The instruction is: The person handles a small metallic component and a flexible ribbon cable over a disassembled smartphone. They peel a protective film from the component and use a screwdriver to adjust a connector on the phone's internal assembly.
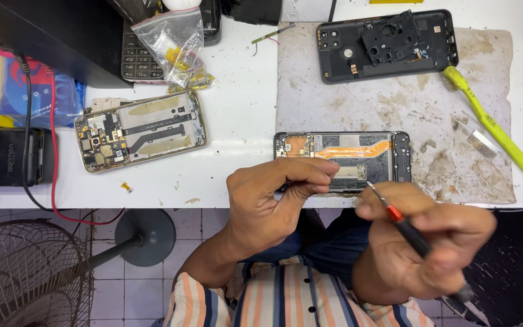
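Right hand (pixel 425 242) clamped on a screwdriver (pixel 404 224) — left hand (pixel 273 200) pinched together, fingertips touching the opened phone (pixel 343 158) at the counter's (pixel 237 121) near edge.

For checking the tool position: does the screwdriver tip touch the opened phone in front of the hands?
Cannot tell. In the head view the screwdriver tip overlaps the phone edge, but no contact or gap shows plainly.
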Demonstrator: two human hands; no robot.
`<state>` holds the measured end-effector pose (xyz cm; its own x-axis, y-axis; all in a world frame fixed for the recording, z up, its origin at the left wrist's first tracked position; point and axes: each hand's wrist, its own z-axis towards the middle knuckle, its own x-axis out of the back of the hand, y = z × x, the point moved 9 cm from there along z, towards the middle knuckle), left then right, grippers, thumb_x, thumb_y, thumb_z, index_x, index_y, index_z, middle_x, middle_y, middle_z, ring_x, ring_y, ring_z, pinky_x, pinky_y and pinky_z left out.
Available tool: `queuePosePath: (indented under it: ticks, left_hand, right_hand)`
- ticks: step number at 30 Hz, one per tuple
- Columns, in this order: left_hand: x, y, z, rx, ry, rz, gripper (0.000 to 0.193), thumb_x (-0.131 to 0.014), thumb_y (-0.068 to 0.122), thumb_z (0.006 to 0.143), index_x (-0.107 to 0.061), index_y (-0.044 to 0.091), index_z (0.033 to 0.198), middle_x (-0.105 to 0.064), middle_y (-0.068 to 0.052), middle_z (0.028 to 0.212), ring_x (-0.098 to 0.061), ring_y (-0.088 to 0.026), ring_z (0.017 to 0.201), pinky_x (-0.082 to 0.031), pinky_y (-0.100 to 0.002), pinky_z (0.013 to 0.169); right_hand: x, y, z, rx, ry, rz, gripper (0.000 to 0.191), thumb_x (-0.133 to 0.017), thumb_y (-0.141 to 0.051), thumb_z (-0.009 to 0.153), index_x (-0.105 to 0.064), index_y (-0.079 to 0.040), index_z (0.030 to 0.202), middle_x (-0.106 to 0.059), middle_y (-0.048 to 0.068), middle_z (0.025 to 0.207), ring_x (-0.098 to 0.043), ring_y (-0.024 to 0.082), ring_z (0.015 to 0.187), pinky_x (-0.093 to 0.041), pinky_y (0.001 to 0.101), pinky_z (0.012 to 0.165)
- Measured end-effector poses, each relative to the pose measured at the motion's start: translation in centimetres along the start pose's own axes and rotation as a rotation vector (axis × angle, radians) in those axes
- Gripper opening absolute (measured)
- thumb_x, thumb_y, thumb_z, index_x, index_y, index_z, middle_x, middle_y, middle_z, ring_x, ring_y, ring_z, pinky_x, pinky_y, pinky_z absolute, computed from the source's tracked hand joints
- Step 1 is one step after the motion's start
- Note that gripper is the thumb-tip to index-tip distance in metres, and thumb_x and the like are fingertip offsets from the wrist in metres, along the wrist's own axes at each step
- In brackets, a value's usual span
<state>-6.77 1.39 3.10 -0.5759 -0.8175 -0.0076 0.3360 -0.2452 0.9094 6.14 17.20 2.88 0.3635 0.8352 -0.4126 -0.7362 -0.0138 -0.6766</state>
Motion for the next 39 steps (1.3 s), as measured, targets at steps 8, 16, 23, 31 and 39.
queuePosePath:
  ticks: [8,16,23,31,39]
  left_hand:
    - [-0.1,-0.1,-0.3,0.027,-0.015,-0.006,0.002,-0.07,-0.003,0.101,-0.07,-0.002,0.103,-0.078,-0.014,0.105,-0.078,-0.017,0.091,-0.067,-0.026,0.081]
    - [-0.1,0.3,-0.1,-0.02,-0.006,0.012,0.001,-0.071,-0.001,0.101,-0.07,-0.001,0.101,-0.078,-0.013,0.103,-0.079,-0.016,0.086,-0.066,-0.024,0.076]
    - [0.0,0.1,-0.2,-0.016,0.004,0.008,0.001,-0.07,-0.001,0.101,-0.07,-0.001,0.1,-0.078,-0.012,0.1,-0.078,-0.016,0.087,-0.066,-0.024,0.075]
    - [-0.1,0.0,-0.3,-0.014,-0.011,-0.014,0.002,-0.069,-0.003,0.101,-0.07,-0.002,0.1,-0.077,-0.013,0.1,-0.078,-0.018,0.091,-0.067,-0.025,0.078]
    - [0.0,0.5,-0.1,-0.03,-0.011,0.014,0.002,-0.072,-0.002,0.1,-0.07,-0.001,0.102,-0.077,-0.011,0.099,-0.079,-0.017,0.089,-0.066,-0.025,0.079]
  right_hand:
    - [-3.1,-0.1,-0.7,0.004,-0.012,-0.386,0.016,-0.07,-0.003,0.097,-0.057,-0.003,0.106,-0.073,0.014,0.09,-0.07,0.03,0.099,-0.058,0.0391,0.094]
    - [-3.3,0.4,-1.1,0.093,-0.122,-0.521,0.018,-0.073,0.004,0.089,-0.06,-0.002,0.1,-0.072,0.015,0.096,-0.075,0.033,0.104,-0.065,0.0421,0.092]
    - [-3.2,0.4,-1.5,0.082,-0.14,-0.529,0.019,-0.076,0.004,0.089,-0.061,-0.003,0.099,-0.072,0.015,0.097,-0.076,0.032,0.103,-0.066,0.0407,0.091]
    - [-3.3,0.4,-1.3,0.064,-0.158,-0.494,0.02,-0.076,0.005,0.088,-0.062,-0.003,0.099,-0.072,0.015,0.099,-0.075,0.032,0.107,-0.065,0.0411,0.093]
    - [-3.3,0.4,-1.3,0.032,-0.126,-0.492,0.019,-0.076,0.005,0.088,-0.063,-0.004,0.1,-0.072,0.016,0.096,-0.075,0.031,0.108,-0.064,0.0436,0.098]
